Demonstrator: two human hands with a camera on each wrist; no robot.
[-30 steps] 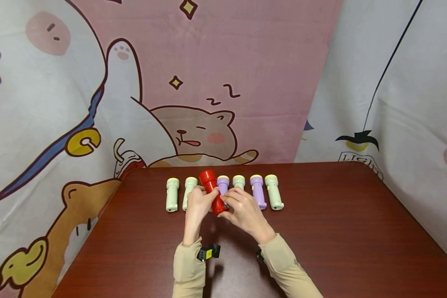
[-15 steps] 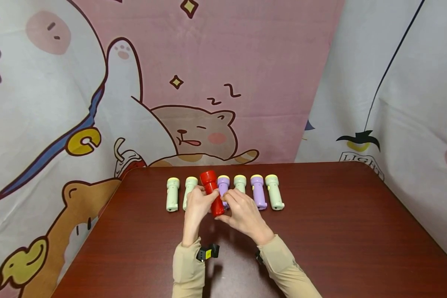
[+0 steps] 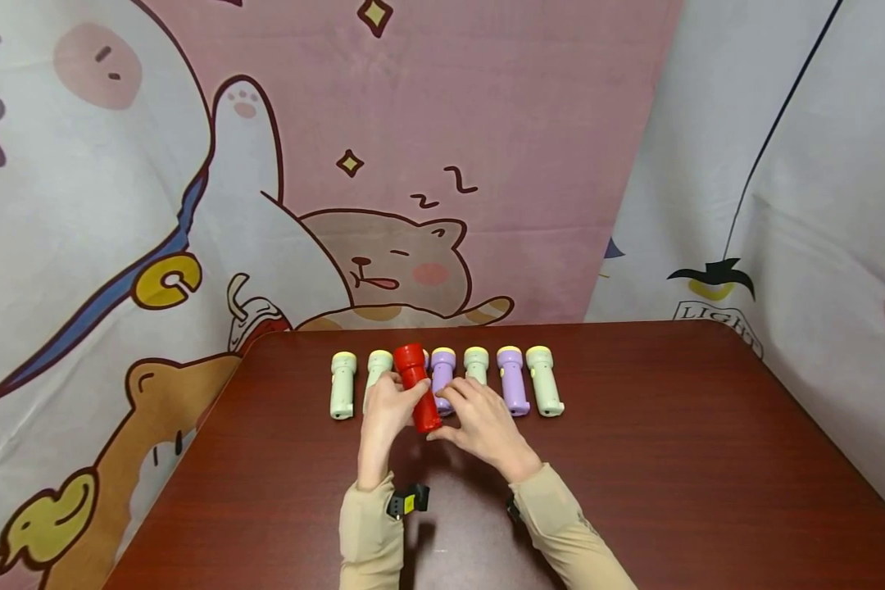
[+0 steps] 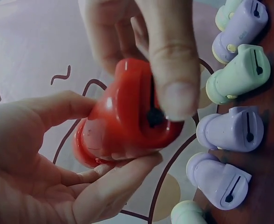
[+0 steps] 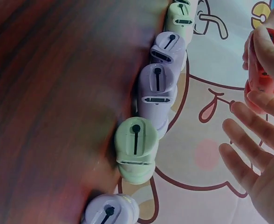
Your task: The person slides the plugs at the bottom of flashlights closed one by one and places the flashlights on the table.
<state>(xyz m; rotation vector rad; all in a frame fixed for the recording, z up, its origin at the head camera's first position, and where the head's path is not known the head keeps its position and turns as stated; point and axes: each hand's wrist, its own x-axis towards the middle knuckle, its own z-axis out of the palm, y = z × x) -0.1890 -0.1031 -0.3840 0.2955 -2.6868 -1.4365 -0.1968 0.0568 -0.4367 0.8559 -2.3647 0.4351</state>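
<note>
My left hand (image 3: 385,418) grips a red flashlight (image 3: 417,389), held tilted above the table with its wide head pointing away from me. In the left wrist view its tail end faces the camera, showing a dark slot and a black spot. My right hand (image 3: 485,426) is beside that tail end with its fingers loosely extended. Its thumb (image 4: 176,88) lies over the edge of the tail in the left wrist view; whether it presses cannot be told. Just behind the red one, a purple flashlight (image 3: 443,373) and a green flashlight (image 3: 377,369) stand partly covered by my hands.
A row of pale green and purple flashlights lines the back of the dark wooden table (image 3: 678,442), including a green one (image 3: 342,385) at the left end and another green one (image 3: 544,381) at the right. A cartoon-printed cloth (image 3: 531,164) hangs behind the table.
My left hand and the red flashlight have shifted slightly left and toward me. My right hand's thumb has come off the flashlight's side to near its tail end, its fingers a little farther away.
</note>
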